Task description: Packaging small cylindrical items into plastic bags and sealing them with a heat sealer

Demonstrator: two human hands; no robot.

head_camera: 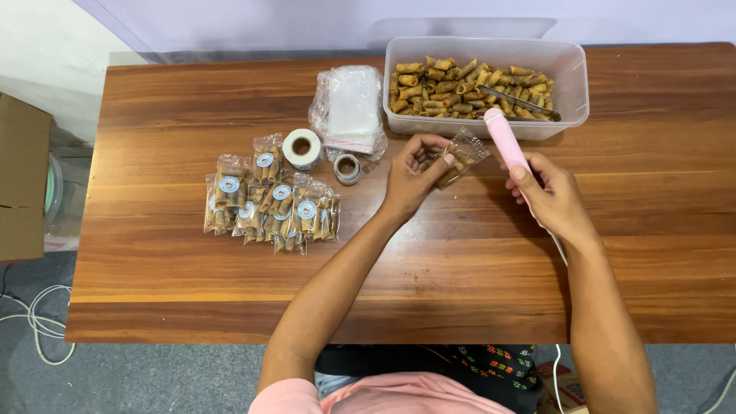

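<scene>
Your left hand (414,175) pinches a small clear bag (460,156) of rolled snacks, fingers closed on its lower end, so the bag sits tilted just above the table (475,253), close in front of the tub (571,77). Your right hand (550,195) is wrapped around a pink sealer (506,140), its tip just beside the bag's upper edge; whether it touches the plastic cannot be told. The likeliest slip, as it looks, is a crooked or partial seal: you hold the bag by one end only, so the open end may flop or crease when the sealer presses it. A roll near the mouth could get caught in the seam and leave a gap. The sealer's cord (558,249) runs under your right wrist toward the table edge; a snag there could jerk the tip off line. Your left fingertips lie near the sealer's tip, so mind them. Beyond the bag, tongs (521,101) rest in the tub on the loose rolls (452,84). To your left stand a stack of empty bags (351,107), a label roll (301,148) and a smaller tape roll (347,169); a wide elbow swing could knock them. The finished packs (268,201) lie well apart.
</scene>
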